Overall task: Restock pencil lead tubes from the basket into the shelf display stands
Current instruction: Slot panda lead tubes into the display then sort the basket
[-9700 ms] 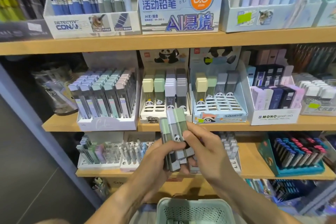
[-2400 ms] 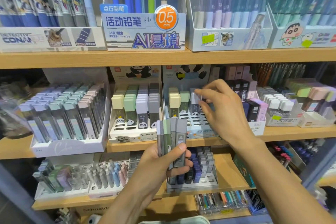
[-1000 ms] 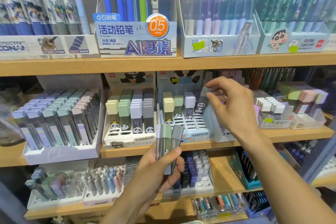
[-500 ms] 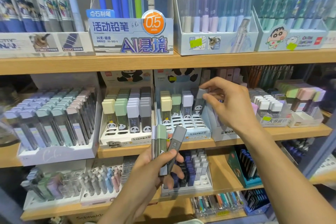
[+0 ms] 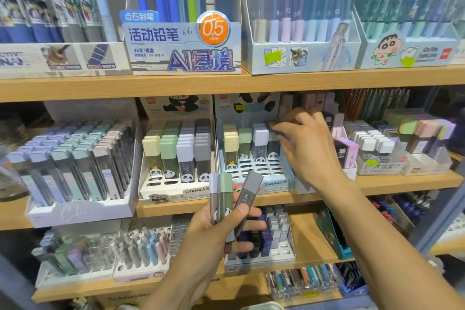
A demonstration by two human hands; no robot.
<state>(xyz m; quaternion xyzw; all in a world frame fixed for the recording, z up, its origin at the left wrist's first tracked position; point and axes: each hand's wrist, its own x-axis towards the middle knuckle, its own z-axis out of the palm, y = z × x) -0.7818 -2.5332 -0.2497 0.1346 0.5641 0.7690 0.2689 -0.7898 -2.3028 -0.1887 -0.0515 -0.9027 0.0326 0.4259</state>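
My left hand (image 5: 216, 231) grips a small fan of lead tubes: a lilac-capped and a green-capped tube (image 5: 224, 199) upright, and a grey tube (image 5: 246, 196) tilted right under my thumb. My right hand (image 5: 309, 146) reaches into the right panda display stand (image 5: 264, 173) on the middle shelf and pinches a grey-capped tube (image 5: 273, 148) standing in its rightmost column. That stand holds one back row of yellow, green and lilac tubes, with bare slots in front. The left panda stand (image 5: 163, 189) beside it is nearly full. The basket rim (image 5: 259, 306) barely shows at the bottom edge.
A white stand of slim lead cases (image 5: 75, 209) sits left on the middle shelf; dark and pastel boxed leads (image 5: 344, 151) crowd right of my right hand. Pencil boxes (image 5: 181, 50) line the upper shelf. More lead stands (image 5: 261, 241) fill the lower shelf behind my left hand.
My right hand has lowered the grey-capped tube down into the right stand's rightmost column. The grey tube in my left hand has tilted further out from the bundle.
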